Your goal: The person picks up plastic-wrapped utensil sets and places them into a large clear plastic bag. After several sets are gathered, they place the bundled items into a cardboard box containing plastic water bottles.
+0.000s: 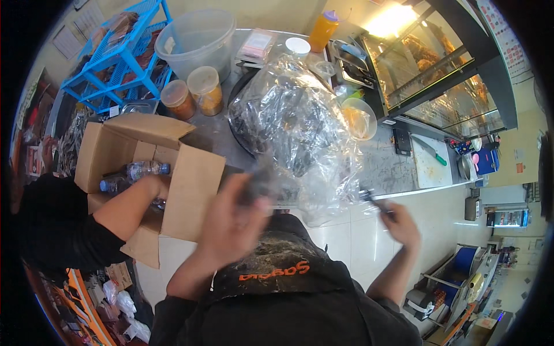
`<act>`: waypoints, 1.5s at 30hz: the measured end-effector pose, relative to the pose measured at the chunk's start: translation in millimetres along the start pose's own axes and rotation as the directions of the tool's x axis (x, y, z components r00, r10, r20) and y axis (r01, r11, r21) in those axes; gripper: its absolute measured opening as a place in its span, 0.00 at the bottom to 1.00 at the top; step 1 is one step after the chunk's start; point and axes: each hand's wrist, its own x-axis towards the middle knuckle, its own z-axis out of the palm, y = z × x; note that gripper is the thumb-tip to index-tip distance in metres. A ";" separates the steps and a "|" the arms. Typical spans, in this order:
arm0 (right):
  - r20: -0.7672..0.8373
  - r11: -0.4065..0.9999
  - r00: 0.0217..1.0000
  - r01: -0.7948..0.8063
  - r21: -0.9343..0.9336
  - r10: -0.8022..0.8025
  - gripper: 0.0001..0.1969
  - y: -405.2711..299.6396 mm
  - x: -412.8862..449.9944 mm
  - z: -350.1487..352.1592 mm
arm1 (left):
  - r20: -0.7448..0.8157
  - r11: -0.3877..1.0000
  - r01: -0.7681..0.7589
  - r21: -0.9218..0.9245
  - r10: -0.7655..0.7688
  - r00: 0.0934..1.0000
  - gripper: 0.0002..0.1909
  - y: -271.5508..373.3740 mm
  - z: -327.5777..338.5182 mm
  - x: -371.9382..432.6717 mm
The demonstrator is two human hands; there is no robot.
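Observation:
Before me on the metal counter, crumpled clear plastic covers a large dark round vessel. My left hand is raised in front of a cardboard box and holds a dark object, too blurred to name. To the right of the plastic's lower edge, my right hand grips the dark handle of a utensil whose far end is at the plastic. At the left stands the open cardboard box with plastic water bottles inside, and a co-worker's arm reaches into it.
Behind the box are jars with lids, a clear plastic tub and a blue tiered rack. A glass display cabinet stands at the right, near a white cutting board with a green-handled knife. A small tub touches the plastic.

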 end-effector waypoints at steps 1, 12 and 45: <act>-0.028 0.985 0.986 0.167 0.041 -0.166 0.16 1.0 9.0 27.0 | 0.065 0.987 -0.082 0.140 0.073 0.995 0.20 -5.0 21.3 3.8; -0.413 0.884 0.786 0.450 -0.128 -0.460 0.18 -95.4 232.7 124.8 | -0.066 0.795 -0.251 0.552 0.342 0.937 0.13 -51.5 63.4 68.6; -0.701 0.849 0.605 0.528 -0.001 -0.378 0.19 -173.4 81.9 63.6 | 0.100 0.811 -0.418 0.409 0.416 0.904 0.20 -49.6 88.3 58.2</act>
